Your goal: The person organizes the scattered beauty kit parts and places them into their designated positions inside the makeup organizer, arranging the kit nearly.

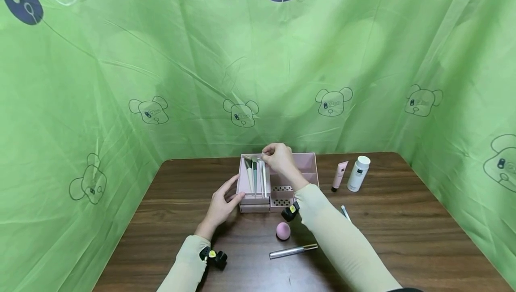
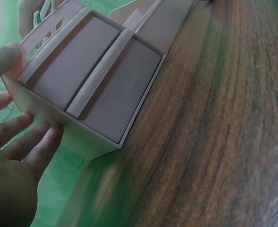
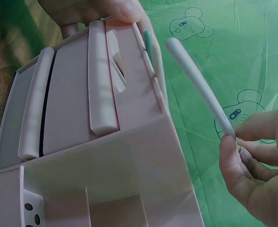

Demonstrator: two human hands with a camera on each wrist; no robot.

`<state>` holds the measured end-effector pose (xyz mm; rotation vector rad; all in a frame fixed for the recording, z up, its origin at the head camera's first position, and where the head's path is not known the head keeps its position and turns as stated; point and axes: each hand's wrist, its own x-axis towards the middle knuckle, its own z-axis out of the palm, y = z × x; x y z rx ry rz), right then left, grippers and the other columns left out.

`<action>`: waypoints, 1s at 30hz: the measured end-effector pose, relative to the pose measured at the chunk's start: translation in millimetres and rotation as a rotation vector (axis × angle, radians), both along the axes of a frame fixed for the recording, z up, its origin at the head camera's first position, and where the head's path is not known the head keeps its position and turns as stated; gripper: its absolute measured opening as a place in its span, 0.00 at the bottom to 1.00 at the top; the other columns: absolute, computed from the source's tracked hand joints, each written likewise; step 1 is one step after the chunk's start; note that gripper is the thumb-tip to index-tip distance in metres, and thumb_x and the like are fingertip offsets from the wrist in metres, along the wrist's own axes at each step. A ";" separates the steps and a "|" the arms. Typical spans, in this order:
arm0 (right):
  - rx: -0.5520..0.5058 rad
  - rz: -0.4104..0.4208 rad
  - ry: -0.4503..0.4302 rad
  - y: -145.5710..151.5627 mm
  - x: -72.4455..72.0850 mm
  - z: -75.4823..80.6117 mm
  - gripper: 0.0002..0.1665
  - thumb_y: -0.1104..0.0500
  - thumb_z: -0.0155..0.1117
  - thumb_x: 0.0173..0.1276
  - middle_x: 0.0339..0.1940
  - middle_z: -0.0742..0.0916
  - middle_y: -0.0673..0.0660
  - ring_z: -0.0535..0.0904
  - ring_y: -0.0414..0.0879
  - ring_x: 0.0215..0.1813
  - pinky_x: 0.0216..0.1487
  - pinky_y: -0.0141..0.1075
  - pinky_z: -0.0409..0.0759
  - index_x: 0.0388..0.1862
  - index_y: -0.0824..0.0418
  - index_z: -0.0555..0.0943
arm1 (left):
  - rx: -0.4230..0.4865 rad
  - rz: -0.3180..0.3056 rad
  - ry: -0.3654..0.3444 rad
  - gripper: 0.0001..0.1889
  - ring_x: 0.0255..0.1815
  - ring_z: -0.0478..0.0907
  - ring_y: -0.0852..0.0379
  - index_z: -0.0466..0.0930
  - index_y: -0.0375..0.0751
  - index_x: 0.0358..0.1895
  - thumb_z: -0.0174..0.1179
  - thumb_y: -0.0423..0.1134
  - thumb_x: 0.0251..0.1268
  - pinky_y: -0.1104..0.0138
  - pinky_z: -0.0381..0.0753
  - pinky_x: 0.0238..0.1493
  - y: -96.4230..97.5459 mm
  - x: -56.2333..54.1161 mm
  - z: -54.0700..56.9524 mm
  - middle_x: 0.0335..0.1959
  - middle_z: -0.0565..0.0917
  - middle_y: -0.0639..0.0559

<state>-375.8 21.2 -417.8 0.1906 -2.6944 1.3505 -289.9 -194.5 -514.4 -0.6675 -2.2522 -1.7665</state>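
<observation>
My right hand (image 1: 280, 157) pinches a white stick (image 3: 201, 88); my left hand (image 1: 219, 203) spreads against the pink organizer (image 1: 255, 208).
The right-wrist view bares the stick, mostly hidden behind my hand from the head; the left-wrist view shows my fingers extended along the organizer's side. My right arm reaches across it; below both hands lies a pink sponge (image 1: 283, 231).
</observation>
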 end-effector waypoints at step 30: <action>0.006 0.011 -0.084 -14.0 -5.3 -8.6 0.08 0.56 0.71 0.61 0.28 0.88 0.47 0.83 0.38 0.24 0.32 0.32 0.84 0.39 0.54 0.87 | 0.007 0.020 0.012 0.31 0.65 0.70 0.33 0.65 0.29 0.70 0.64 0.34 0.65 0.47 0.78 0.59 1.5 3.0 0.7 0.68 0.69 0.31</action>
